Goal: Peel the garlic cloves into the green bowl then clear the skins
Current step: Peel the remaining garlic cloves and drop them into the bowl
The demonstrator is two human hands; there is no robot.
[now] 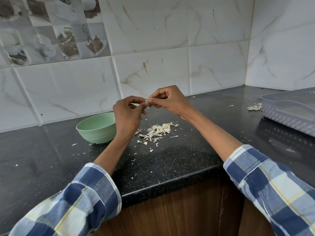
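Above the black tabletop (pixel 170 160), our left hand (pixel 127 114) and right hand (pixel 170 101) pinch one garlic clove (pixel 147 100) between them, green bowl (pixel 96 129) left, skins (pixel 157 131) below.

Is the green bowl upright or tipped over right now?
Upright. The green bowl sits on its base on the black counter, rim up beside the left hand. Its contents cannot be seen.

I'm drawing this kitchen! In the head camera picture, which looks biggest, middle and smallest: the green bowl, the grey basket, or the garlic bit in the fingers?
1. Grey basket, though the picture's edge cuts it off.
2. Green bowl, partly behind the left hand.
3. Garlic clove, a tiny bit pinched between the left hand and right hand.
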